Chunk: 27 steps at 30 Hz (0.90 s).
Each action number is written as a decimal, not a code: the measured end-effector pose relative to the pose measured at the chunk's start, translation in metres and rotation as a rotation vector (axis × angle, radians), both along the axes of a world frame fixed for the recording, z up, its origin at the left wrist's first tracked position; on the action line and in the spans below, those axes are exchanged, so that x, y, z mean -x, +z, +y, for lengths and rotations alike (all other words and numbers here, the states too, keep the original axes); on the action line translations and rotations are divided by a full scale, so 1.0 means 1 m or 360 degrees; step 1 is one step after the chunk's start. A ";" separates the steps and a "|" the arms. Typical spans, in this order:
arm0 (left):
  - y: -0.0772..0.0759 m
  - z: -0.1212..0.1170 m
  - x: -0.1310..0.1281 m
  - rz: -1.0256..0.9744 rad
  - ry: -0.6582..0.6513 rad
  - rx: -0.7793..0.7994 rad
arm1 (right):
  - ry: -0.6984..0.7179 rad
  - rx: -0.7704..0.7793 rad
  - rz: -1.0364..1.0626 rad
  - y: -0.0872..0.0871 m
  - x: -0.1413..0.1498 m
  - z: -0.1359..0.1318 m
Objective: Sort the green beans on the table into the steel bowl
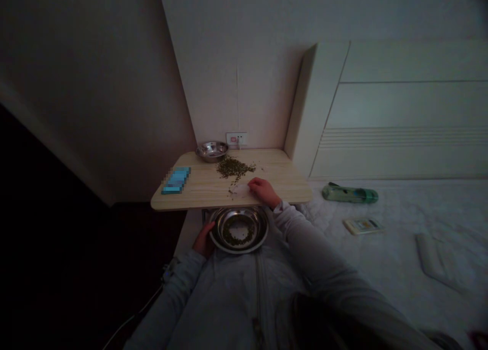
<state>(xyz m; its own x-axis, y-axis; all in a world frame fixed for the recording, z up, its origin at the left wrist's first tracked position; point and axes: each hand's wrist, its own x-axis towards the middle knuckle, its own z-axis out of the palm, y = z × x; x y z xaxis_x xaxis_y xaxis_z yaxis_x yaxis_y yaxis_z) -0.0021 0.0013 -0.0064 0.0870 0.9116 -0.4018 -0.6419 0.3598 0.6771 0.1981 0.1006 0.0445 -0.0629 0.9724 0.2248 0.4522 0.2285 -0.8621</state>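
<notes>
My left hand (204, 242) grips the side of a steel bowl (263, 234), held against my front just under the tabletop's near edge. Small green grains that look like mung beans lie in a ring inside it. Over the table's near edge, my right hand (264, 192) is closed on a thin, pale, see-through piece (241, 189), perhaps a plastic card, lying low against the wood. A few loose grains are by its left end. Beyond it, a pile of the same green grains (233, 168) spreads on the small wooden table (202, 190).
A second steel bowl (212, 151) stands at the table's back left. A blue, blurred-out flat object (176, 180) lies at the left. On the bed to the right are a green bottle (349, 193) and a phone (364, 226). A wall socket (236, 139) is behind the table.
</notes>
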 end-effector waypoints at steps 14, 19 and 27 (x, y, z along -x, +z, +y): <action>-0.005 0.002 0.001 0.0043 -0.0013 -0.0002 | 0.0101 -0.0009 0.0014 -0.002 0.001 0.002; -0.006 0.002 0.002 0.0065 0.0017 -0.0001 | 0.0086 -0.0021 -0.0054 0.000 0.001 0.000; -0.004 0.002 0.002 0.0056 -0.0020 0.0000 | 0.0104 -0.0021 -0.0046 -0.002 0.001 0.002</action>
<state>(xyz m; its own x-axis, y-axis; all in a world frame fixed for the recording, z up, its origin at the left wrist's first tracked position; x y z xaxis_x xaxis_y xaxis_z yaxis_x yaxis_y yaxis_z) -0.0040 0.0030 -0.0108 0.0844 0.9104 -0.4050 -0.6132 0.3679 0.6991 0.1970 0.1022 0.0422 -0.1331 0.9629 0.2347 0.4608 0.2698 -0.8455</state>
